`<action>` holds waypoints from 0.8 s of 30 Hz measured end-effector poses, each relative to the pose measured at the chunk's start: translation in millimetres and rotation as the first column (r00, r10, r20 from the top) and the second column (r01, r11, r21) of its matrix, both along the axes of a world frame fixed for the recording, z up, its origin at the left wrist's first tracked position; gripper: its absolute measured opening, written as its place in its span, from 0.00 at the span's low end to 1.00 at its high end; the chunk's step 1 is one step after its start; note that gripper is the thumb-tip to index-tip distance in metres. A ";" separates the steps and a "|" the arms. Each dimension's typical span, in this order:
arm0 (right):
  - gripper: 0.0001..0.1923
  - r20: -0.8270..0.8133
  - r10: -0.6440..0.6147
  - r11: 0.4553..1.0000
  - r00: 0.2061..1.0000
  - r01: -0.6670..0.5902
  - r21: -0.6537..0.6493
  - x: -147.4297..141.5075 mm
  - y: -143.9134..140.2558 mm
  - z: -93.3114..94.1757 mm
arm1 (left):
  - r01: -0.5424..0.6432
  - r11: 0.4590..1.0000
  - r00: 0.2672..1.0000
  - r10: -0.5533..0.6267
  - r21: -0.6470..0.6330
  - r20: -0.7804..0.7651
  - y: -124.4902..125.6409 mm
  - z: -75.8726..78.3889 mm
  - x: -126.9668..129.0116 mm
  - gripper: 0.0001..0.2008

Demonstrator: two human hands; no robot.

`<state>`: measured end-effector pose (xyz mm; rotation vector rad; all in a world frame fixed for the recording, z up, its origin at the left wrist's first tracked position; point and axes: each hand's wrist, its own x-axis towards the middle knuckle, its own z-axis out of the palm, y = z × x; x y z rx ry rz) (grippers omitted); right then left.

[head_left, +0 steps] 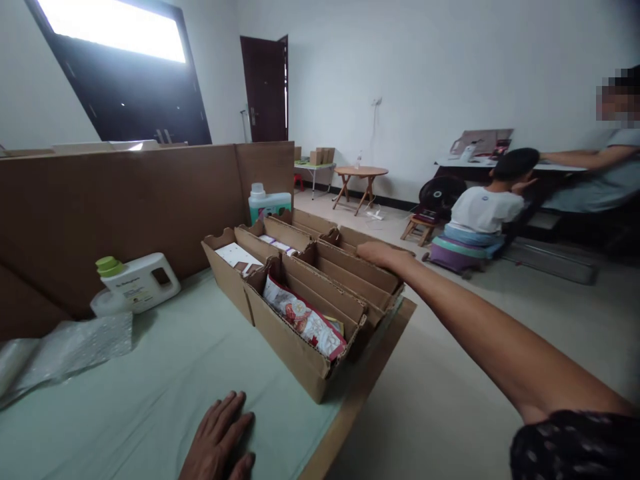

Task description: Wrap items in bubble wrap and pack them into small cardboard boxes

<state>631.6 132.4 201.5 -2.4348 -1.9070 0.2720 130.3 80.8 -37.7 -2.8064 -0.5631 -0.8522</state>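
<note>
While cardboard boxes [305, 313] crowd the green table [150, 400], white walls [450, 73] surround.

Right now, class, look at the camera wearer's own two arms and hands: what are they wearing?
Both hands are bare, with no gloves, rings or watch in view. The left hand shows only to the wrist, so no sleeve can be seen. The right hand has a bare forearm; a dark short sleeve with small pale speckles covers the upper arm.

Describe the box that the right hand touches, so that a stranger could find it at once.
On the green-topped table stands a cluster of open cardboard boxes. The right hand rests on the cardboard box at the table's right edge, behind the front box that holds a red and white packet. Unlike that neighbour, it shows only cardboard dividers inside.
</note>
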 end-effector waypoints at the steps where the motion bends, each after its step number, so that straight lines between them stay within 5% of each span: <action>1: 0.16 0.002 -0.014 1.000 1.000 0.014 -0.006 2.3 2.6 4.6 | -0.001 1.000 1.000 0.001 -0.004 -0.002 -0.3 -0.6 0.0 0.22; 5: 0.14 -0.071 0.007 1.000 0.997 -0.009 -0.030 -2.2 17.5 14.8 | -0.002 1.000 1.000 0.003 0.014 -0.012 -1.9 -0.8 0.6 0.23; 12: 0.08 -0.204 -0.012 0.999 0.979 0.004 -0.040 -34.8 30.3 -6.3 | -0.004 0.999 0.999 0.006 0.048 -0.033 0.8 1.7 4.2 0.22; 15: 0.03 -0.194 -0.047 0.993 0.980 0.067 0.095 -30.0 25.4 12.5 | -0.010 0.999 0.999 0.009 -0.040 -0.031 -1.4 -2.5 0.1 0.23; 18: 0.16 -0.157 -0.132 0.919 0.979 0.180 0.350 -26.4 3.9 48.7 | -0.020 0.972 0.996 0.041 -0.236 0.083 -8.5 -2.7 -4.0 0.24; 20: 0.24 -0.173 -0.159 0.789 0.972 0.230 0.569 -42.9 -22.2 67.8 | -0.024 0.870 0.972 0.136 -0.492 0.193 -13.9 6.3 0.1 0.24; 21: 0.26 -0.210 -0.115 0.710 0.971 0.228 0.666 -59.8 -37.2 72.8 | 0.018 0.774 0.950 0.185 -0.633 0.253 -15.9 14.4 5.4 0.26; 23: 0.23 -0.301 0.146 0.582 0.942 0.164 0.797 -107.2 -66.2 72.2 | 0.243 0.511 0.879 0.244 -0.825 0.410 -17.6 36.0 21.8 0.37; 24: 0.21 -0.338 0.312 0.623 0.888 0.077 0.778 -133.7 -77.5 67.9 | 0.384 0.360 0.828 0.272 -0.850 0.490 -17.5 48.3 31.2 0.44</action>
